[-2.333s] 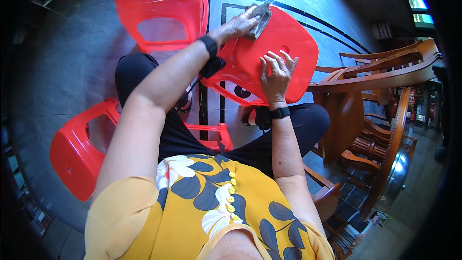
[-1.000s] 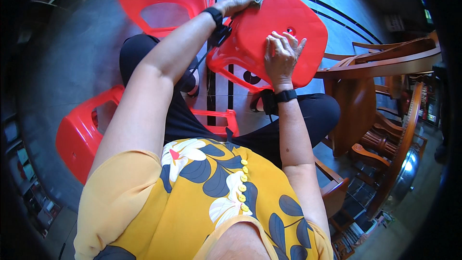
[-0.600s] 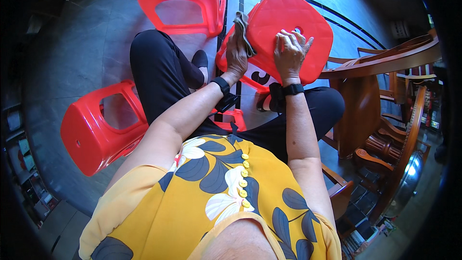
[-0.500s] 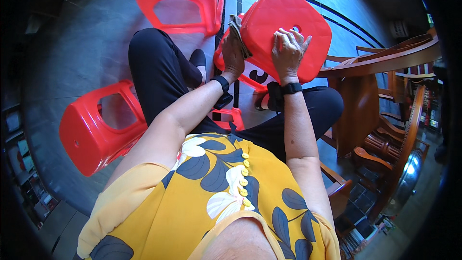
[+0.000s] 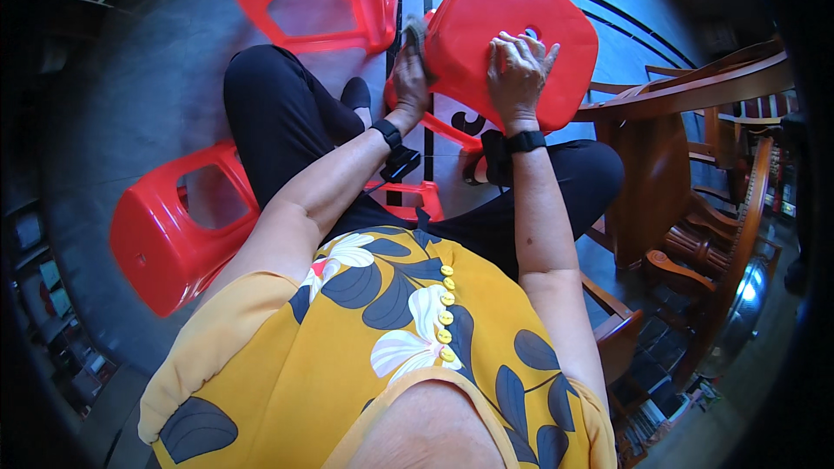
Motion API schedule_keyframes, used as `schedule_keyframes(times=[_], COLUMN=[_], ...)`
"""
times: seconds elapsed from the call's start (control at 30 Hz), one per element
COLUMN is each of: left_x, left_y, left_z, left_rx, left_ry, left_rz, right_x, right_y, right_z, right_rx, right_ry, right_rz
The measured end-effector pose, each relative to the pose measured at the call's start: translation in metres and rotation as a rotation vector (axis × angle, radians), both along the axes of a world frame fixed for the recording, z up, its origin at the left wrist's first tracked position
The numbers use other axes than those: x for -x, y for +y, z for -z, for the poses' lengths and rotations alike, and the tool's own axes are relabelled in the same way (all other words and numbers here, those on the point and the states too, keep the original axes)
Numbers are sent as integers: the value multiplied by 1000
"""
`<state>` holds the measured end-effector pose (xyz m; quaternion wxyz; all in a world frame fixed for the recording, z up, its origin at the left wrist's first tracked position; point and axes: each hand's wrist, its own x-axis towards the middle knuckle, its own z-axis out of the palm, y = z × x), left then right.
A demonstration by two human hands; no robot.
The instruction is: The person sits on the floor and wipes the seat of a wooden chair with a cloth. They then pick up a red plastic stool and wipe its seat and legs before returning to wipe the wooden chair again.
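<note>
A red plastic stool (image 5: 556,26) stands in front of me, its seat with a small hole turned up towards me. My left hand (image 5: 410,78) presses a greyish cloth (image 5: 414,32) against the stool's left side; the hand is partly smeared by motion. On the seat, just below the hole, my right hand (image 5: 519,69) rests with fingers somewhat bent and apart, holding nothing. Both wrists carry black bands with small dark devices.
Another red stool (image 5: 380,0) stands at the far left, and a third (image 5: 156,243) lies tipped on its side at my left. Part of a red stool (image 5: 417,198) shows between my legs. Carved wooden furniture (image 5: 651,191) crowds the right.
My left hand and the cloth have shifted slightly left and up the picture along the stool's side. My right hand stays on the seat, its fingers a little more bent.
</note>
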<state>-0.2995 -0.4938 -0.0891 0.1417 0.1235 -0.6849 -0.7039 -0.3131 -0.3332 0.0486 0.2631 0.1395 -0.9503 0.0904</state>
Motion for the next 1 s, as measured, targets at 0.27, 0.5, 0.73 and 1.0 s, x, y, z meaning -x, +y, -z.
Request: schedule_keyframes(times=[0.27, 0.5, 0.73, 1.0], left_x=[-29, -49, -39, -11], left_y=[19, -7, -15, 0], left_z=[-50, 23, 31, -54], left_rx=[544, -107, -264, 568], left_ry=[394, -173, -205, 370], left_rz=[-5, 293, 274, 75], right_x=[3, 3, 2, 4], right_y=[2, 2, 1, 1], right_z=[4, 5, 1, 6], right_rx=[11, 25, 12, 67], right_ry=[29, 32, 21, 16], right_rz=[-28, -35, -12, -13])
